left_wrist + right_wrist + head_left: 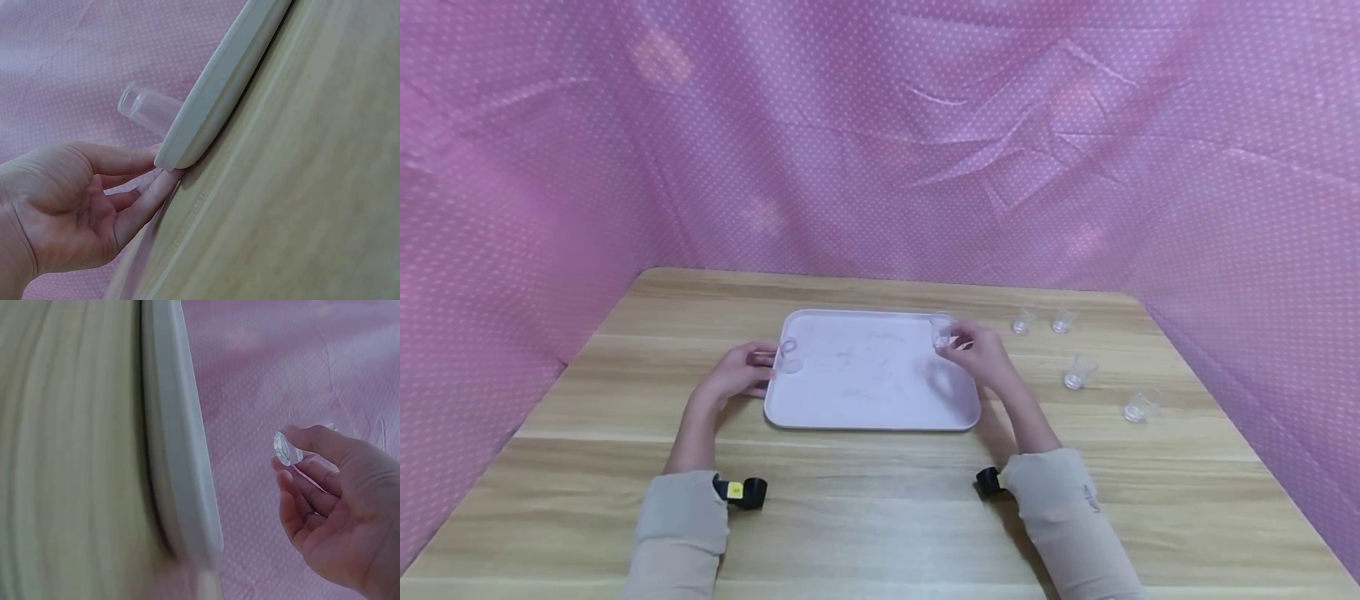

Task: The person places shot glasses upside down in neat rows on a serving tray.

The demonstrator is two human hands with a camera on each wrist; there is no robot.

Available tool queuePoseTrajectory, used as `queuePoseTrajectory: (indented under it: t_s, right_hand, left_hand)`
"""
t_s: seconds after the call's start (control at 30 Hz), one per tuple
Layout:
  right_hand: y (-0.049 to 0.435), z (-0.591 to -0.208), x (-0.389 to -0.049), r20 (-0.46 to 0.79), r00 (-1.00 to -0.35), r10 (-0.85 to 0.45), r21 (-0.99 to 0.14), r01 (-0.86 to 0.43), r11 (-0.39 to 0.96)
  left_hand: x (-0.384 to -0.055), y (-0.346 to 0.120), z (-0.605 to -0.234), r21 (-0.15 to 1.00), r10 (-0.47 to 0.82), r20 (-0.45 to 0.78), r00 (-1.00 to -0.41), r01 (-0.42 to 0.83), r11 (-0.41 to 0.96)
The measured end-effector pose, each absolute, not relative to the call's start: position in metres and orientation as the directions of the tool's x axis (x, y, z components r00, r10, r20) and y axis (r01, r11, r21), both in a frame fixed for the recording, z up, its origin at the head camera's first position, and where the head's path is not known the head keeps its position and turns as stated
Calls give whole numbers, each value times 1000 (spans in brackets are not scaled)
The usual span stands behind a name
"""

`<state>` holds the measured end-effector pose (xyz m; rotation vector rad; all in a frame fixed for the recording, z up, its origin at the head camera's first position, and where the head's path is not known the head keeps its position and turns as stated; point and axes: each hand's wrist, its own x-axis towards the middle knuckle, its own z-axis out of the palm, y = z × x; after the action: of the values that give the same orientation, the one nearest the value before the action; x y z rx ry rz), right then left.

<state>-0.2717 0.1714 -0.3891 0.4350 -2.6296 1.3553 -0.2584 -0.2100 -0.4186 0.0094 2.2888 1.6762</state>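
Observation:
A white rectangular tray [865, 392] lies on the table. My left hand [745, 372] pinches its left edge; in the left wrist view the thumb is at the rim and fingers reach underneath. Just inside that edge, a small clear glass [153, 112] stands on the tray with its thick base up. My right hand [981, 358] holds another small clear glass [284, 449] between thumb and fingers, over the tray's far right corner. Its thick base points down toward the tray in the right wrist view, and the fingers hide part of its side.
Several more clear glasses stand upright on the wooden table [865, 517] right of the tray: two at the back, with one glass [1063, 320] rightmost there, then a nearer glass [1078, 372] and the nearest glass [1141, 406]. A pink dotted curtain [880, 150] surrounds the table.

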Motion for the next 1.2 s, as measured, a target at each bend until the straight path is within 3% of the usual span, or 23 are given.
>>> queuePoseTrajectory:
  t_s: [0.27,0.63,0.93,1.2]
  right_hand:
    - [142,-378,-274,295,-911,-288,-718,-410,562]
    - [110,-373,-280,316,-888,-335,-666,-459,589]
    - [86,-382,-284,286,-911,-298,-744,-407,529]
    - [64,-385,-288,296,-899,-322,-740,-429,517]
  left_hand:
    - [-259,-213,-418,932,175,-244,-954,-181,313]
    - [-261,-212,-418,936,184,-245,-952,-182,303]
    - [-261,-210,-419,934,175,-249,-953,-188,305]
    - [-262,-212,-421,938,177,-247,-953,-189,290]
